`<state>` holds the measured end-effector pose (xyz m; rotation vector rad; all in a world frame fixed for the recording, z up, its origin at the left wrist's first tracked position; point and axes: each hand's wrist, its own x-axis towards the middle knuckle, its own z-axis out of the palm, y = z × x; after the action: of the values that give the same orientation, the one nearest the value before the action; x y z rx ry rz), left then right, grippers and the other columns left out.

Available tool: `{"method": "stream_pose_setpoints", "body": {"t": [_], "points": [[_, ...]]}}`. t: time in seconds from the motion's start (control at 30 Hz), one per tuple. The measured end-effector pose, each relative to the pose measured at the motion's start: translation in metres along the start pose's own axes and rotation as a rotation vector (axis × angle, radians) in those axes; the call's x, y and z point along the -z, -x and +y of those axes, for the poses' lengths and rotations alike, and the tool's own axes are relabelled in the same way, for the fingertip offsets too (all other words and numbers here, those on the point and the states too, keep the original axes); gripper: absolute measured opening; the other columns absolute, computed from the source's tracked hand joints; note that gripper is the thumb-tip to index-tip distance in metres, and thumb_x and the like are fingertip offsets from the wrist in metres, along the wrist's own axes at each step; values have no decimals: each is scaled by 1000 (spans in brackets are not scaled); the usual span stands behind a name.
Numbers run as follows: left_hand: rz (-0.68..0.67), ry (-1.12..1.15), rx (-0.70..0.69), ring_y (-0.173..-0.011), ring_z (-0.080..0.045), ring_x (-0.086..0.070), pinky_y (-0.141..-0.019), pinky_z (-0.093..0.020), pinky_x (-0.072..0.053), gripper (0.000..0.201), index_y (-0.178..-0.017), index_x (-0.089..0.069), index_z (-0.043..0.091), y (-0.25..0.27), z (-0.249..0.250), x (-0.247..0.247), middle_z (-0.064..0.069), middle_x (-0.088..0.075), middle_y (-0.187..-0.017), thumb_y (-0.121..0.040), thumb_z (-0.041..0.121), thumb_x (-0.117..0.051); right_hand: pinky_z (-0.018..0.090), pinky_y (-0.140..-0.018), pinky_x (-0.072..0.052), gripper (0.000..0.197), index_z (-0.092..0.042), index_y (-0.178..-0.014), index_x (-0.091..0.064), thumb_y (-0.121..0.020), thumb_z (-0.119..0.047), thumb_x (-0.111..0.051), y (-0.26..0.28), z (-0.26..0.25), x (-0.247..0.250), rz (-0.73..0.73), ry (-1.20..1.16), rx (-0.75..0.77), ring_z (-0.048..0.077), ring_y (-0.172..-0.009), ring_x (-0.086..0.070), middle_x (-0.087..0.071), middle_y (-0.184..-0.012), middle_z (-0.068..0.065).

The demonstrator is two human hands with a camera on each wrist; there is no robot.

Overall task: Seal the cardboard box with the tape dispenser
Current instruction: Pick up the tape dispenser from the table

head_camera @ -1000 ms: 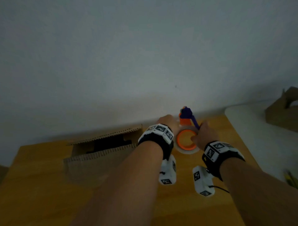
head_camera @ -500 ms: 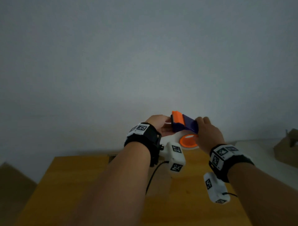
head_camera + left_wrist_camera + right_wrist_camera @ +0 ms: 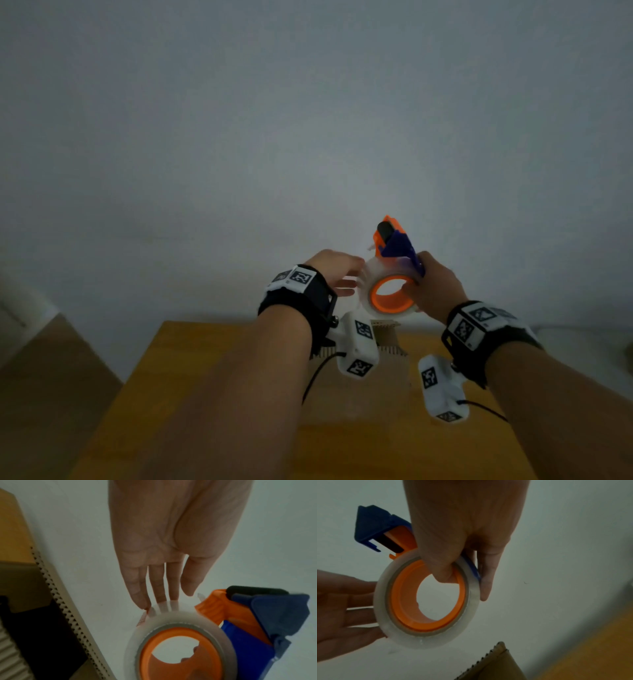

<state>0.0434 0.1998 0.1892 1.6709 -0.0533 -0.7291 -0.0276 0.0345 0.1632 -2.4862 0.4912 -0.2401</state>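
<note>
A blue and orange tape dispenser (image 3: 394, 253) with a clear tape roll (image 3: 366, 291) is held in the air in front of the wall, cutter end up. My right hand (image 3: 419, 282) grips it, the thumb hooked into the orange core (image 3: 436, 622) and the fingers (image 3: 485, 574) along the blue frame. My left hand (image 3: 346, 279) is open, its straight fingertips (image 3: 159, 597) touching the roll's outer face (image 3: 171, 616). The cardboard box (image 3: 387, 337) stands on the table below, mostly hidden by my wrists. Its serrated flap edge (image 3: 56, 601) and dark inside show in the left wrist view.
A wooden table (image 3: 205, 394) lies under my arms, with a plain white wall (image 3: 308, 137) right behind it. Brown floor (image 3: 41, 370) shows off its left edge. A box flap corner (image 3: 500, 660) rises below the roll in the right wrist view.
The dispenser has turned from lying sideways to cutter end up, its orange core facing me. My left hand has left the cutter end and now lies with straight fingers against the roll.
</note>
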Motion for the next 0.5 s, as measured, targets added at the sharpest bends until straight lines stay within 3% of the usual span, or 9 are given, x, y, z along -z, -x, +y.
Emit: {"method": "stream_pose_setpoints", "body": {"t": [0.1, 0.2, 0.3, 0.43, 0.5], "points": [[-24, -56, -66, -100, -17, -59, -87, -31, -44, 29, -115, -65, 18, 3, 1, 5, -1, -64, -104, -86, 18, -64, 38, -68, -52, 28, -20, -99, -44, -79, -11, -63, 0, -7, -1, 11, -9, 10, 27, -70, -59, -53, -73, -1], [-9, -42, -111, -105, -16, -59, -89, -31, -44, 31, -116, -65, 17, 6, 2, 11, -1, -64, -108, -86, 16, -63, 36, -67, -50, 28, -20, -97, -43, -80, -10, -62, 3, -9, -2, 6, -7, 19, 27, -70, -58, -54, -74, 0], [-8, -59, -118, -102, -17, -60, -94, -33, -44, 29, -116, -66, 17, 8, 2, 14, -2, -64, -107, -88, 14, -60, 37, -68, -52, 20, -15, -100, -52, -83, -9, -60, 4, -11, -3, -15, -98, 24, 31, -76, -62, -61, -80, 6], [-64, -2, -118, -100, -21, -59, -89, -35, -48, 27, -114, -66, 16, 13, 1, 16, -5, -64, -106, -88, 16, -62, 53, -71, -58, 15, -21, -83, -54, -86, -8, -60, 5, -16, -4, -112, -255, -19, 37, -75, -67, -63, -74, 9], [-79, 0, -141, -98, -22, -57, -84, -33, -48, 29, -116, -64, 15, 15, 1, 16, -5, -62, -104, -87, 17, -64, 55, -70, -58, 17, -19, -79, -54, -86, -6, -61, 6, -19, -4, -140, -304, -47, 39, -74, -67, -63, -73, 13]]}}
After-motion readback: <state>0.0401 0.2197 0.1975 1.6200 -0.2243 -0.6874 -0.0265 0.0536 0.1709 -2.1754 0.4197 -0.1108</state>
